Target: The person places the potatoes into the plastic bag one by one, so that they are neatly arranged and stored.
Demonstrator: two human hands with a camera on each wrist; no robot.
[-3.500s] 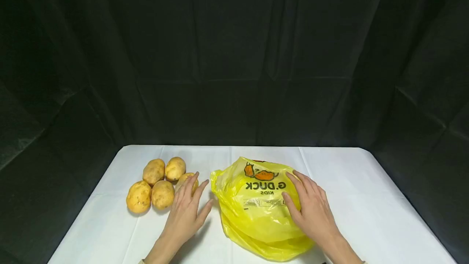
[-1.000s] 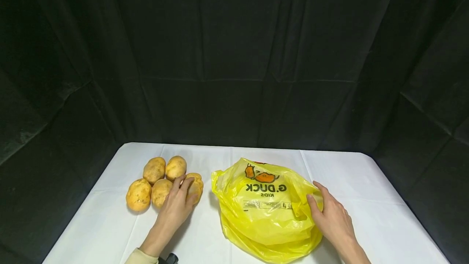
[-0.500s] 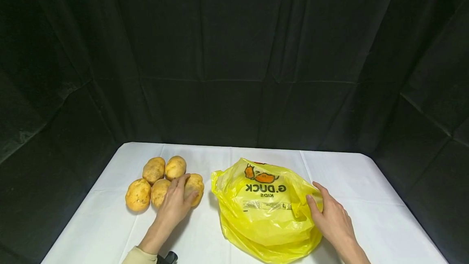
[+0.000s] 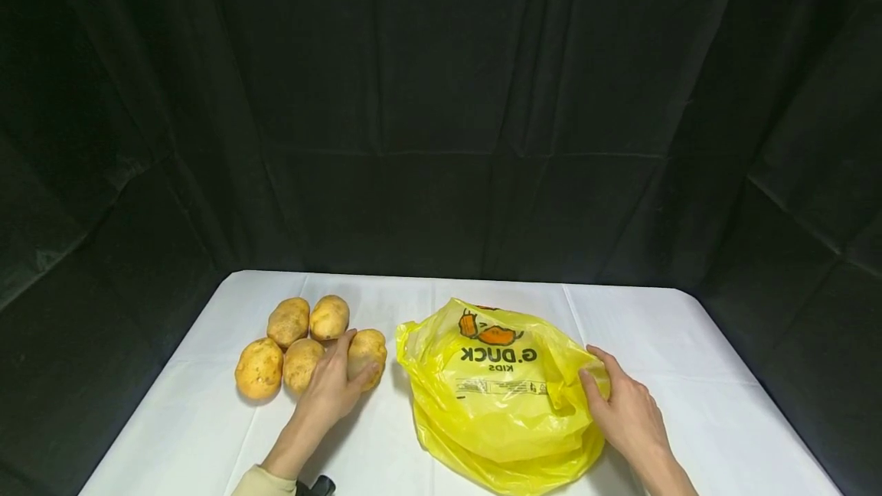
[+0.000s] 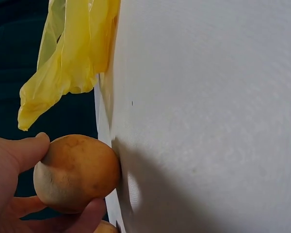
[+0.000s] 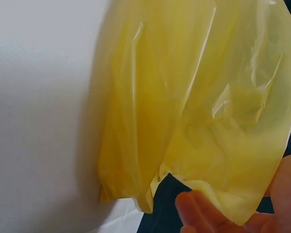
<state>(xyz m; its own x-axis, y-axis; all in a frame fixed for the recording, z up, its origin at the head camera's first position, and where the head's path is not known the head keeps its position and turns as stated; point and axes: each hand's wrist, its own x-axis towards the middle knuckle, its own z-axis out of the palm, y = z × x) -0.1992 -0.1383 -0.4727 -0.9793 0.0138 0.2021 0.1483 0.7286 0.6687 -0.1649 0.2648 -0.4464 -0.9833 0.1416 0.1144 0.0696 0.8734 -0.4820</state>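
My left hand (image 4: 327, 389) has its thumb and fingers around the rightmost potato (image 4: 368, 357), which rests on the white cloth. In the left wrist view the thumb presses one side of that potato (image 5: 80, 170) and the fingers curl around the other. A yellow plastic bag (image 4: 496, 435) printed with a duck and mirrored lettering stands to the right, its mouth facing up. My right hand (image 4: 630, 412) holds the bag's right edge. In the right wrist view the bag's film (image 6: 184, 97) lies between thumb and fingers; parts of the fingers are hidden behind it.
Several other potatoes lie close together left of my left hand, among them the front-left potato (image 4: 259, 370) and a back potato (image 4: 329, 318). They sit on a table with a white cloth (image 4: 696, 396). A black curtain (image 4: 441, 113) hangs behind and at both sides.
Earlier, both hands were apart, one over the potatoes and one over the bag. Since then my right hand has taken the bag's edge. My left hand has grasped the potato, which has shifted slightly right.
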